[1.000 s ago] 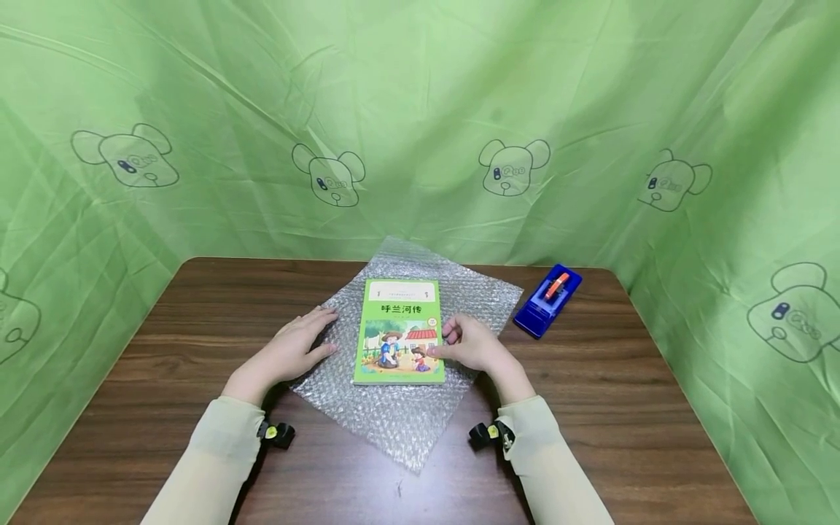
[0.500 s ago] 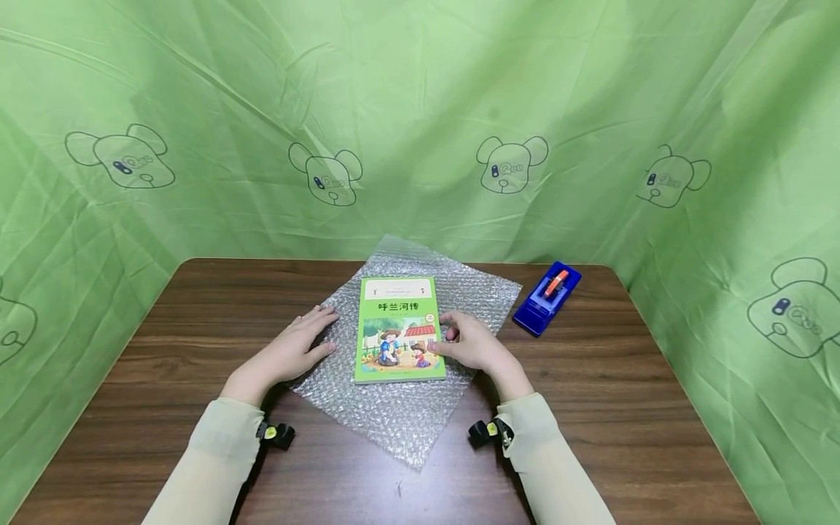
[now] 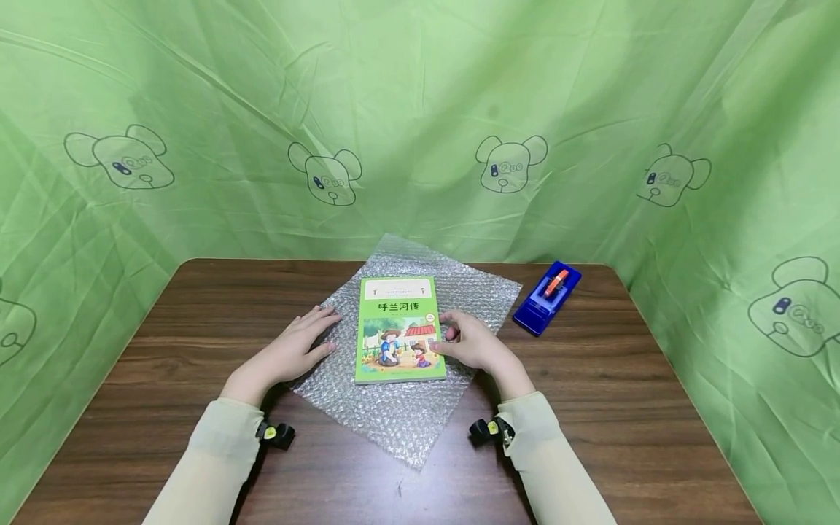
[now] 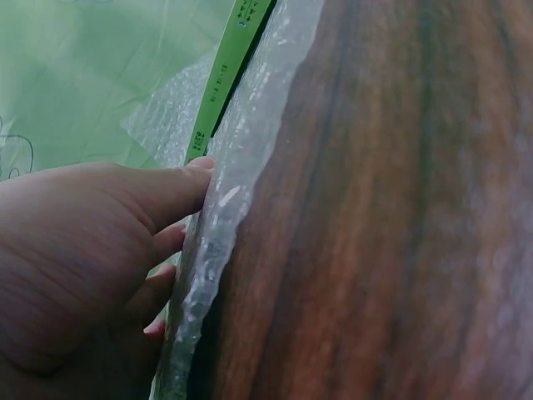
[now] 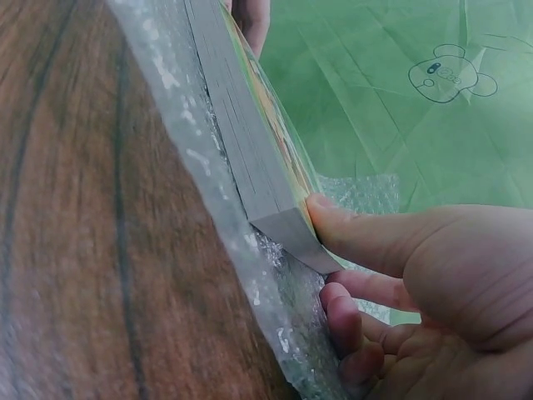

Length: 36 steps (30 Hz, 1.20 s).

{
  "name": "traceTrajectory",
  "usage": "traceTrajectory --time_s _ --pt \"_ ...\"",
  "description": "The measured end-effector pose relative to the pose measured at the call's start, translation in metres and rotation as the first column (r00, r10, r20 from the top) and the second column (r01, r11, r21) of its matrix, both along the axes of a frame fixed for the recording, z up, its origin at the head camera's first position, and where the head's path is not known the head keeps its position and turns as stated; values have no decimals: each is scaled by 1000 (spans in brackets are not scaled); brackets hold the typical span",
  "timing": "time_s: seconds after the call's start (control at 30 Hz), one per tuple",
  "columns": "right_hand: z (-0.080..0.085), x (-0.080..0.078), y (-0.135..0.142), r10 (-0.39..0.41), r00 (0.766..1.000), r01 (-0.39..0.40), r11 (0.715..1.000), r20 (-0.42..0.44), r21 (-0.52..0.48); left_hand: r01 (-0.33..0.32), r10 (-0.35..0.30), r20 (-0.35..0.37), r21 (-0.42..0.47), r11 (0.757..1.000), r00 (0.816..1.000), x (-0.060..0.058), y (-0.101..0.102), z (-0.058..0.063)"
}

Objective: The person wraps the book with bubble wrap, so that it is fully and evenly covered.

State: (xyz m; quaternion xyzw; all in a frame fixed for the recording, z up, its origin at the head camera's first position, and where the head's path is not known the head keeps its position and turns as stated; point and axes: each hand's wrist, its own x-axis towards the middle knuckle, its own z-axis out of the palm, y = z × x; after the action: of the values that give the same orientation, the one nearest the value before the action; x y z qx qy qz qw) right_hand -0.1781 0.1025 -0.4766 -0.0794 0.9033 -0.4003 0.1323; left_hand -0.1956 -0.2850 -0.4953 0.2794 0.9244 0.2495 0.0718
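A green paperback book [image 3: 397,329] with an illustrated cover lies face up on a sheet of bubble wrap [image 3: 387,415], turned like a diamond on the table. At the book's right edge, my right hand [image 3: 474,341] holds it, thumb on the cover. The right wrist view shows that thumb on the cover of the book [image 5: 241,125], with the index finger at its edge and other fingers curled beside it. My left hand [image 3: 298,346] rests with extended fingers on the wrap's left corner, apart from the book. In the left wrist view, its thumb touches the bubble wrap [image 4: 237,183].
A blue case [image 3: 534,319] with an orange-handled item [image 3: 556,283] on it lies right of the wrap, near the table's back edge. The brown wooden table [image 3: 623,408] is enclosed by green cloth [image 3: 420,87] at the back and sides.
With my right hand on it, the book has shifted slightly left, its top edge most, during the first half second. Since then it looks still. My left hand has barely moved.
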Motion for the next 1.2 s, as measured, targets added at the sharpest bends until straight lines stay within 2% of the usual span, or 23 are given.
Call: traceTrajectory --time_s 0.2,0.43,0.57,0.73,0.87,0.97,1.03,1.2 --pt "0 0 0 -6 1000 6 1000 8 -3 -1 1 8 12 1000 1000 0 -1 0" --pt "0 0 0 -14 1000 14 1000 19 -16 -6 6 -9 -15 1000 1000 1 1 2" --pt "0 1 -1 -19 1000 20 1000 18 -23 9 -10 -67 -26 1000 998 1 3 5" --pt "3 2 -2 -23 1000 23 1000 18 -15 46 -44 -161 9 999 986 2 9 13" --pt "7 3 -2 25 1000 -25 1000 -10 1 74 -68 -171 26 997 983 6 15 23" --pt "13 6 -2 91 995 -90 996 -39 19 102 -101 -138 1 995 985 10 19 32" --pt "17 10 0 144 988 -142 989 -52 33 112 -113 -81 -23 993 990 15 22 37" --pt "24 24 9 279 956 -272 958 -91 85 134 -133 24 -76 988 991 31 30 48"
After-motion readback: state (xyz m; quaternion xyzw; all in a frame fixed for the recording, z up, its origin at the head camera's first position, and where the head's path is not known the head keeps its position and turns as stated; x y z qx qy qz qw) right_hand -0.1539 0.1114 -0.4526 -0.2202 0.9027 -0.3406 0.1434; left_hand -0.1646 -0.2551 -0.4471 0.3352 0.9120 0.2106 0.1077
